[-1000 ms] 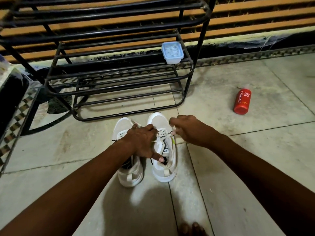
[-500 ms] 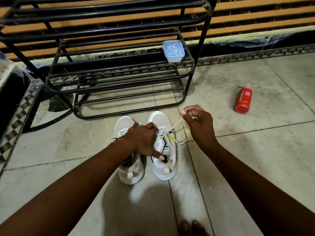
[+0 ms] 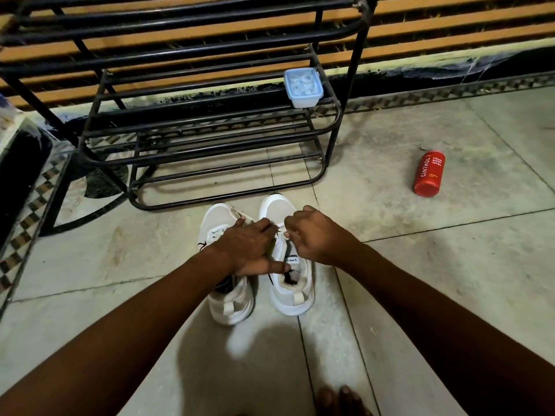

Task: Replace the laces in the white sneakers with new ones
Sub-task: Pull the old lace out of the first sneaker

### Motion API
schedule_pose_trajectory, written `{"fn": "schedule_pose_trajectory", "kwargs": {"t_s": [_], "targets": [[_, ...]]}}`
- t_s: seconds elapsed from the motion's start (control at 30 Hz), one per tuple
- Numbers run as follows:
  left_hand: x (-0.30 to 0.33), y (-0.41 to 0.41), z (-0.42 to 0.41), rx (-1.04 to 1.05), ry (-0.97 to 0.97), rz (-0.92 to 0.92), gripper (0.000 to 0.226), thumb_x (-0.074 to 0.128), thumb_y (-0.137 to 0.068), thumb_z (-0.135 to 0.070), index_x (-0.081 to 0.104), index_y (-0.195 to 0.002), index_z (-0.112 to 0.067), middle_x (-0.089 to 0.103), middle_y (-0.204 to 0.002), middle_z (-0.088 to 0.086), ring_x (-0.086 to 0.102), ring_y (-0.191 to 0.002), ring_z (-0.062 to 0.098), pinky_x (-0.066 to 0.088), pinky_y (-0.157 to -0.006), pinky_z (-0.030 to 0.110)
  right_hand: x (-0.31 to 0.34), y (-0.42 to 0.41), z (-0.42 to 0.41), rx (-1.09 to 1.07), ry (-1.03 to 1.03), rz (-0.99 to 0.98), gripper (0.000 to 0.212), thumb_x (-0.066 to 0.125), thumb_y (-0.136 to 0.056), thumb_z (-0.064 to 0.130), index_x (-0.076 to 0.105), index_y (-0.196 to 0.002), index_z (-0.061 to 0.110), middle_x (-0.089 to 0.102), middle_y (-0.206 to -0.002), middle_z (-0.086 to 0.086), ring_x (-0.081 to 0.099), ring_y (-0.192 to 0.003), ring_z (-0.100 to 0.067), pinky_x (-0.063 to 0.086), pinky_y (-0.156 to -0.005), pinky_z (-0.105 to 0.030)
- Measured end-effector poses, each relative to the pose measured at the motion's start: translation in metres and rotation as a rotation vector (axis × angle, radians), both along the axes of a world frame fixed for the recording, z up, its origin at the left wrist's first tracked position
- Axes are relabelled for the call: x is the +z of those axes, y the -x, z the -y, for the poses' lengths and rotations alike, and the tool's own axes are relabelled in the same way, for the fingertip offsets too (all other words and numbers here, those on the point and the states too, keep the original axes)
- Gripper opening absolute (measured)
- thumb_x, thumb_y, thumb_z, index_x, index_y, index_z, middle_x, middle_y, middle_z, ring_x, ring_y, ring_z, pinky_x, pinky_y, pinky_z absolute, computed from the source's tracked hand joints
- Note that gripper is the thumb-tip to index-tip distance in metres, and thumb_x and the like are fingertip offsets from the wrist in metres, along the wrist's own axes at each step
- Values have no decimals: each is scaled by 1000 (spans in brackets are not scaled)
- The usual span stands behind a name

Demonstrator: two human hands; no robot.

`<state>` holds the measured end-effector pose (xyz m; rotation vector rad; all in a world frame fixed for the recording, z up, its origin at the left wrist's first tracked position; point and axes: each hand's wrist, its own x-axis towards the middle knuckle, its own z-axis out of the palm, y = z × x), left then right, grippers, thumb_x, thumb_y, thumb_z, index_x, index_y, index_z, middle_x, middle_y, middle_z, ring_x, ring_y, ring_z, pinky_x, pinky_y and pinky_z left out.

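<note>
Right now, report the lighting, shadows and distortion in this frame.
Head view: dim, warm light overall, with one bright patch on the floor tiles; the arms cast a dark shadow on the tiles below the white sneakers; wide-angle bending curves the black shoe rack bars and the wall base; the red bottle label reads sharp, while the left hand and right hand hide the laces.

The right hand (image 3: 315, 235), which half a second ago had drawn the lace out to the side, has come back over the right sneaker (image 3: 285, 265), fingers curled at its eyelets.
</note>
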<state>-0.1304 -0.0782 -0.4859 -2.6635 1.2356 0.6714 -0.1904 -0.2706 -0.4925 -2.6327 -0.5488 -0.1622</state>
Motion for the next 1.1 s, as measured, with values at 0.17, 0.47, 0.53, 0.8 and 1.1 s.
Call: {"fn": "schedule_pose_trajectory", "kwargs": {"t_s": [0.17,0.47,0.53,0.8,1.1], "targets": [[1,1,0,-13,-26,13,117,41,-77,-94,19,-162,-16,27,-164,3,38,-147,29,19,-126,50,9,0,12,-191,-47,27,17,73,-86,17,66,-76,5,52,-78,-8,46,-78,-25,40,-74,-36],[10,-5,2,211,196,-181,89,39,-84,-89,47,-149,-29,46,-151,-3,48,-136,26,39,-113,47,-1,36,21,-520,-233,-231,22,58,-96,43,70,-93,25,62,-98,9,58,-98,-13,31,-87,-38],[10,-5,6,352,458,-244,58,40,-99,-70,66,-123,-25,59,-126,0,58,-118,22,47,-103,45,-6,50,9,-514,-288,-169,25,51,-92,43,68,-98,27,62,-103,11,55,-106,-13,30,-91,-41],[7,-5,25,322,483,-117,6,65,-86,-19,68,-89,-22,63,-99,-3,62,-99,21,55,-88,42,-20,59,-19,-416,-250,-37,26,82,-74,15,66,-91,3,58,-87,-11,60,-76,-29,52,-68,-41],[-1,-2,34,95,304,156,19,59,-92,-33,64,-105,-20,65,-114,2,65,-105,29,52,-81,38,-39,62,-27,-456,-212,-26,36,68,-84,6,67,-120,3,65,-114,-14,61,-107,-34,49,-95,-39]]}}
